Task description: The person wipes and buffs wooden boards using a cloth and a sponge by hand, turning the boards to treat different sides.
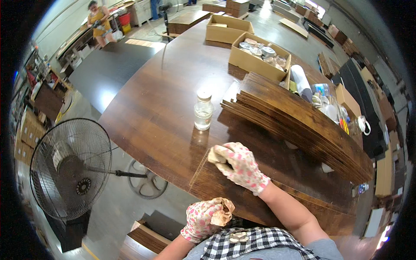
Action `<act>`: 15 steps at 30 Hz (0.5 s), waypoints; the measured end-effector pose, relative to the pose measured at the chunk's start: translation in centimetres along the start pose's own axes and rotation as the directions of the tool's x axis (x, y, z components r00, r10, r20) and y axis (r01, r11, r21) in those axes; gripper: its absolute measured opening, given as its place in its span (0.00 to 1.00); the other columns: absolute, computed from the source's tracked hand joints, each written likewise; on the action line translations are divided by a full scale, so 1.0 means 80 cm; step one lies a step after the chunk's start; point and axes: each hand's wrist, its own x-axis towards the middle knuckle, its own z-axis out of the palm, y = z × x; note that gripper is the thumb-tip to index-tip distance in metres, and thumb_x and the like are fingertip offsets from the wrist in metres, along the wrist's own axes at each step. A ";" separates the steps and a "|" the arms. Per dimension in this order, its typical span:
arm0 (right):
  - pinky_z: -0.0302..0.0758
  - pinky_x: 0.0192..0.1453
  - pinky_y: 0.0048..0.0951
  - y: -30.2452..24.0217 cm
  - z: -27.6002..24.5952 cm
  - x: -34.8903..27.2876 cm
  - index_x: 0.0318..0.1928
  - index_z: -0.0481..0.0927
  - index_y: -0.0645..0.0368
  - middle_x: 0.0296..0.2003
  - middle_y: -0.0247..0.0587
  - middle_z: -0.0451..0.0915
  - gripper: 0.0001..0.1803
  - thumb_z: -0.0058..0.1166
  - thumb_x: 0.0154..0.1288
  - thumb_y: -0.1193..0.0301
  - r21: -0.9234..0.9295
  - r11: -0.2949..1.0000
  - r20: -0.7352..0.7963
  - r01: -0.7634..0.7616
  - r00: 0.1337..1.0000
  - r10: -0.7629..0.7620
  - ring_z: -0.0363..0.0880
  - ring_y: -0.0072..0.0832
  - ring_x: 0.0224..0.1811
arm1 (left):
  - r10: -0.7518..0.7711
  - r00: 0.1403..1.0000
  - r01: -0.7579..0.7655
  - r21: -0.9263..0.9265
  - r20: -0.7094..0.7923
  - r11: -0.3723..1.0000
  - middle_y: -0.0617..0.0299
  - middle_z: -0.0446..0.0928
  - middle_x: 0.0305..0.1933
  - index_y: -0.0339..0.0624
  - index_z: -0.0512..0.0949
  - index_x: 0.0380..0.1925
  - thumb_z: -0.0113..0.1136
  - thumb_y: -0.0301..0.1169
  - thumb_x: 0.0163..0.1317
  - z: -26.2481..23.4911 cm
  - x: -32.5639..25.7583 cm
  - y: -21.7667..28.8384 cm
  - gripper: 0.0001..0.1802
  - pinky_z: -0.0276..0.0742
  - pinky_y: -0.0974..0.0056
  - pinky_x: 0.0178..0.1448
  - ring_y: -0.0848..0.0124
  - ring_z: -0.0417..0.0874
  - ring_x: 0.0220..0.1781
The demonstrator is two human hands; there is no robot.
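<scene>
My right hand, in a floral glove, presses a small tan pad onto a dark wooden plank lying along the near edge of the big brown table. Close to my body, my left hand, gloved the same way, holds a crumpled tan rag near the plank's near end. A small clear glass jar with a pale lid stands upright on the table just beyond my right hand.
A stack of dark wooden planks lies on the right. Behind it stand open cardboard boxes, a white roll and bottles. A standing fan is on the floor at left. Another person works far back left.
</scene>
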 end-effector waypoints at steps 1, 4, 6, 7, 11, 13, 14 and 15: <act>0.75 0.49 0.41 0.000 -0.001 0.003 0.49 0.76 0.54 0.42 0.45 0.79 0.22 0.63 0.52 0.70 0.023 1.000 0.021 0.000 1.000 -0.001 0.78 0.42 0.44 | -0.019 1.000 0.019 0.024 0.007 1.000 0.57 0.83 0.43 0.47 0.78 0.36 0.71 0.38 0.40 -0.001 0.001 0.002 0.21 0.80 0.60 0.40 0.60 0.85 0.38; 0.74 0.51 0.38 0.008 -0.033 -0.045 0.48 0.78 0.55 0.42 0.42 0.80 0.20 0.64 0.52 0.70 0.005 0.996 0.040 -0.085 0.996 0.085 0.79 0.39 0.43 | -0.047 0.998 0.043 0.080 0.046 0.996 0.58 0.82 0.43 0.47 0.80 0.36 0.71 0.40 0.37 -0.010 0.003 0.006 0.23 0.79 0.59 0.41 0.61 0.84 0.38; 0.74 0.52 0.36 0.021 -0.078 -0.097 0.46 0.80 0.56 0.41 0.41 0.81 0.19 0.65 0.50 0.70 0.057 0.985 0.098 -0.160 0.983 0.154 0.79 0.38 0.44 | -0.097 0.994 0.087 0.152 0.059 0.984 0.59 0.82 0.41 0.46 0.81 0.35 0.70 0.39 0.40 -0.015 0.002 0.005 0.20 0.80 0.59 0.40 0.62 0.84 0.37; 0.74 0.52 0.36 0.028 -0.106 -0.128 0.45 0.81 0.56 0.41 0.40 0.81 0.19 0.66 0.50 0.70 0.080 0.975 0.116 -0.207 0.974 0.197 0.79 0.38 0.45 | -0.108 0.992 0.097 0.146 0.070 0.984 0.59 0.82 0.40 0.45 0.81 0.34 0.68 0.39 0.41 -0.018 0.009 0.010 0.18 0.80 0.60 0.39 0.61 0.84 0.36; 0.74 0.51 0.36 0.021 -0.167 -0.204 0.44 0.81 0.55 0.40 0.41 0.82 0.18 0.66 0.50 0.69 -0.055 0.875 0.046 -0.481 0.874 0.483 0.80 0.37 0.46 | -0.117 0.979 0.085 0.189 0.164 0.978 0.59 0.81 0.33 0.44 0.80 0.30 0.68 0.33 0.40 -0.022 0.049 0.028 0.14 0.79 0.59 0.38 0.60 0.83 0.34; 0.74 0.51 0.36 0.007 -0.137 -0.157 0.45 0.80 0.53 0.39 0.40 0.82 0.17 0.64 0.53 0.67 -0.067 0.942 -0.019 -0.328 0.945 0.327 0.79 0.37 0.44 | -0.180 0.947 0.102 0.280 0.268 0.955 0.59 0.79 0.30 0.45 0.79 0.29 0.68 0.33 0.41 -0.026 0.067 0.038 0.13 0.77 0.58 0.36 0.59 0.81 0.32; 0.74 0.50 0.37 0.000 -0.120 -0.138 0.46 0.80 0.52 0.38 0.40 0.81 0.17 0.63 0.54 0.66 -0.053 0.963 -0.027 -0.265 0.964 0.264 0.79 0.38 0.43 | -0.135 0.949 0.061 0.253 0.285 0.965 0.59 0.75 0.29 0.46 0.76 0.30 0.67 0.36 0.41 -0.020 0.069 0.033 0.14 0.74 0.56 0.33 0.59 0.79 0.30; 0.74 0.50 0.37 -0.001 -0.101 -0.125 0.47 0.79 0.51 0.38 0.40 0.81 0.17 0.61 0.56 0.65 -0.036 0.979 -0.035 -0.201 0.979 0.200 0.79 0.39 0.42 | -0.137 0.925 0.024 0.306 0.354 0.952 0.59 0.75 0.29 0.46 0.76 0.30 0.67 0.36 0.42 -0.019 0.078 0.039 0.15 0.73 0.55 0.33 0.59 0.78 0.31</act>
